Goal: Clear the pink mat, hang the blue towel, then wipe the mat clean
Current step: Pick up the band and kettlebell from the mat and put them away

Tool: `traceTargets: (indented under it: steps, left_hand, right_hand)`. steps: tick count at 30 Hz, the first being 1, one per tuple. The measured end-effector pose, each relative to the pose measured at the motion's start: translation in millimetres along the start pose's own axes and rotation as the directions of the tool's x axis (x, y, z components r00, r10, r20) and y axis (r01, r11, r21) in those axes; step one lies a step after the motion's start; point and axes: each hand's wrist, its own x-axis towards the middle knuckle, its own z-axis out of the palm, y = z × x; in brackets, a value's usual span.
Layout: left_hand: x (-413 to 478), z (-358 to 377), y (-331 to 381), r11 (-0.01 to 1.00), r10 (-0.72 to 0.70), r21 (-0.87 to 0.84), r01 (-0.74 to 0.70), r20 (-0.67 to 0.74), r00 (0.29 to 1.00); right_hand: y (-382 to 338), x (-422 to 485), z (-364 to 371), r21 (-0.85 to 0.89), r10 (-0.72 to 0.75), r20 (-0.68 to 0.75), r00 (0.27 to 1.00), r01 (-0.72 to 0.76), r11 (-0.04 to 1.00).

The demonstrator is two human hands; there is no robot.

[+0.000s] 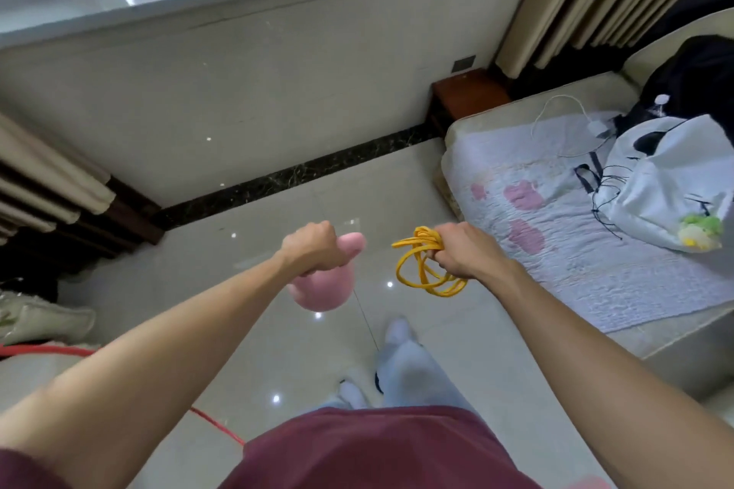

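Note:
My left hand (311,248) grips the handle of a pink kettlebell (323,290), which hangs below my fist over the tiled floor. My right hand (462,252) holds a bundle of yellow resistance band (423,270); its loops dangle to the left of and under my fingers. Both arms are stretched forward at about waist height. Neither the pink mat nor the blue towel is in view.
A sofa (536,99) with a pale quilted cover (576,242) stands on the right, bearing a white bag (671,179), a black backpack (699,71) and a charger cable. Curtains hang left and right. A red cord (216,425) crosses the floor beside my feet.

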Motion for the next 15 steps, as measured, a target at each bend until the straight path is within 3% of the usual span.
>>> traceTargets:
  steps: [10,15]
  left_hand:
    - [130.3,-76.0,36.6,0.998,-0.056,-0.03,0.059,0.09,0.994]
    - [195.5,-123.7,62.6,0.999,-0.055,0.004,0.054,0.039,0.998]
  right_hand:
    - [16.4,155.1,-62.1,0.047,0.009,0.029,1.0,-0.011,0.999]
    - [25.7,221.8,-101.8,0.031,-0.002,0.034,0.999,0.001,1.0]
